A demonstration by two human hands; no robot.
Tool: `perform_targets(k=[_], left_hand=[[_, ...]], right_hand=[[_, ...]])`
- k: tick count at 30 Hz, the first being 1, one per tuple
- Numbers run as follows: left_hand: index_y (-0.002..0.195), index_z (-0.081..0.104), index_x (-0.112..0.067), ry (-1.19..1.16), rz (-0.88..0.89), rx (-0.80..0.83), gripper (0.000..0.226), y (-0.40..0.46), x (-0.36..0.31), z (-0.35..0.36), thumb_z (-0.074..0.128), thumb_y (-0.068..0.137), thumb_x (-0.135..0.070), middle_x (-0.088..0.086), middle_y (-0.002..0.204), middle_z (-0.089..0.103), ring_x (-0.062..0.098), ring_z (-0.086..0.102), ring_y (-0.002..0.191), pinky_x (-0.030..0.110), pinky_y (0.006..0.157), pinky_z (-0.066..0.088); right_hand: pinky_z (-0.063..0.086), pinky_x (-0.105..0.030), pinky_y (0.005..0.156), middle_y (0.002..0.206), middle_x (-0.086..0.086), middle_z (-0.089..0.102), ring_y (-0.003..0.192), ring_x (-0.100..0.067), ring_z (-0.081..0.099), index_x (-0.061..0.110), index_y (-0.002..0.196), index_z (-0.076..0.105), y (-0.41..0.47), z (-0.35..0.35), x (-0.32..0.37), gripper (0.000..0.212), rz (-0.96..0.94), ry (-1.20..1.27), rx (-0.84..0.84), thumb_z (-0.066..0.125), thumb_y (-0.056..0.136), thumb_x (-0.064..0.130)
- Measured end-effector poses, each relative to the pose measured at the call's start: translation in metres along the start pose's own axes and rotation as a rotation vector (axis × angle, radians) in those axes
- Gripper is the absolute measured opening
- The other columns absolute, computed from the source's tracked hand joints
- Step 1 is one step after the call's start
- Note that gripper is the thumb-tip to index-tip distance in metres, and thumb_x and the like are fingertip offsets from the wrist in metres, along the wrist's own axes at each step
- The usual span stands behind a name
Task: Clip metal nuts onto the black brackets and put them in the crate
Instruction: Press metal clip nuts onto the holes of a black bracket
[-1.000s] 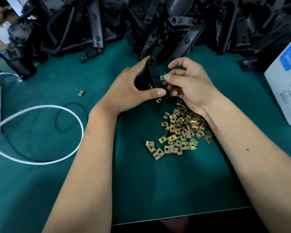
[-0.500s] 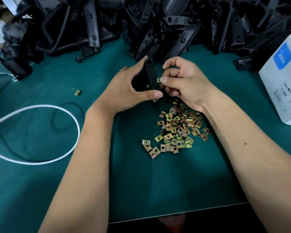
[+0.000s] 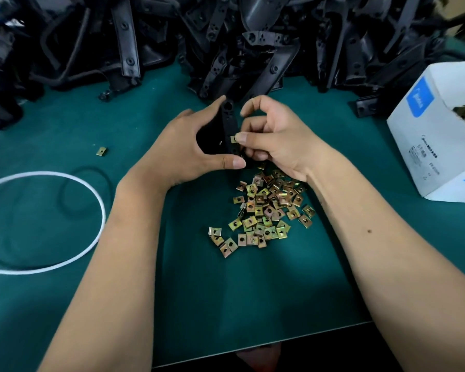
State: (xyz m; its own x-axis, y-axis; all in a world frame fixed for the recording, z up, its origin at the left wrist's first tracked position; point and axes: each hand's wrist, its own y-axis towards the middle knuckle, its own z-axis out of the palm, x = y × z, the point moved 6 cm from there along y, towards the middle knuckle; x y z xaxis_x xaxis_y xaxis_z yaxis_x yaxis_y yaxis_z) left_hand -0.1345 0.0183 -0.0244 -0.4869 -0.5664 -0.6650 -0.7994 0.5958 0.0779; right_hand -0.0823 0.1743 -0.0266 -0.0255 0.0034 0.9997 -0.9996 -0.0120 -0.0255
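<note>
- White cable [image 3: 65, 181]: looped on the green desk [image 3: 253, 291], well left of the left hand.
- Stray nut [image 3: 101, 151]: flat on the desk, left of the left hand, apart from it.
- Left hand [image 3: 183, 149]: fingers and thumb curled round an upright black bracket [image 3: 230, 124]; thumb tip at its lower end.
- Right hand [image 3: 274, 140]: pinches a nut [image 3: 234, 139] against the bracket's right edge.
- Nut pile [image 3: 263, 213]: loose on the desk, just below both hands, under the right wrist.
- Bracket heap [image 3: 226, 36]: beyond both hands.
- White box [image 3: 427, 135]: right of the right hand, nuts visible inside.
</note>
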Motion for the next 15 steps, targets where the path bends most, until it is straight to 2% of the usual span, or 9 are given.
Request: perform_targets(k=[2, 5, 7, 11, 15], left_hand=[[0.160, 0.028, -0.043, 0.013, -0.001, -0.004, 0.123, 0.001, -0.001, 0.001, 0.075, 0.052, -0.077, 0.004, 0.129, 0.053, 0.013, 0.047, 0.120, 0.000, 0.089, 0.029], [0.160, 0.028, -0.042, 0.037, 0.003, -0.024, 0.128, 0.001, -0.003, 0.001, 0.073, 0.047, -0.081, 0.005, 0.128, 0.052, 0.018, 0.048, 0.122, 0.020, 0.098, 0.036], [0.161, 0.028, -0.042, 0.062, 0.010, -0.038, 0.130, 0.001, -0.005, 0.000, 0.072, 0.045, -0.082, 0.005, 0.124, 0.052, 0.018, 0.049, 0.117, 0.023, 0.097, 0.036], [0.161, 0.028, -0.039, 0.074, 0.068, -0.109, 0.127, 0.001, -0.009, -0.009, 0.074, 0.052, -0.082, 0.004, 0.127, 0.055, 0.013, 0.047, 0.117, 0.017, 0.096, 0.035], [0.161, 0.031, -0.034, 0.011, 0.110, -0.211, 0.116, 0.000, -0.006, -0.019, 0.076, 0.064, -0.079, -0.005, 0.134, 0.055, 0.004, 0.044, 0.123, -0.003, 0.096, 0.025]], right_hand=[[0.036, -0.018, 0.044, 0.073, -0.012, 0.050, 0.052, -0.014, 0.051, 0.006, 0.113, 0.042, 0.001, 0.001, -0.001, 0.032, -0.003, -0.002, -0.005, 0.059, 0.095, -0.014], [0.039, -0.020, 0.045, 0.072, -0.012, 0.051, 0.051, -0.014, 0.053, 0.005, 0.113, 0.043, 0.002, 0.000, -0.002, 0.032, -0.002, 0.012, -0.014, 0.062, 0.094, -0.012], [0.041, -0.020, 0.045, 0.071, -0.011, 0.052, 0.051, -0.015, 0.055, 0.005, 0.113, 0.044, 0.003, -0.001, -0.003, 0.031, 0.007, 0.014, -0.016, 0.063, 0.094, -0.011], [0.044, -0.022, 0.045, 0.068, -0.004, 0.058, 0.053, -0.015, 0.058, 0.003, 0.119, 0.046, 0.003, -0.003, 0.004, 0.034, -0.073, 0.032, -0.058, 0.066, 0.094, -0.008], [0.047, -0.027, 0.047, 0.072, -0.008, 0.067, 0.056, -0.020, 0.060, -0.001, 0.122, 0.053, 0.003, -0.008, 0.011, 0.029, -0.140, 0.034, -0.138, 0.067, 0.098, 0.006]])
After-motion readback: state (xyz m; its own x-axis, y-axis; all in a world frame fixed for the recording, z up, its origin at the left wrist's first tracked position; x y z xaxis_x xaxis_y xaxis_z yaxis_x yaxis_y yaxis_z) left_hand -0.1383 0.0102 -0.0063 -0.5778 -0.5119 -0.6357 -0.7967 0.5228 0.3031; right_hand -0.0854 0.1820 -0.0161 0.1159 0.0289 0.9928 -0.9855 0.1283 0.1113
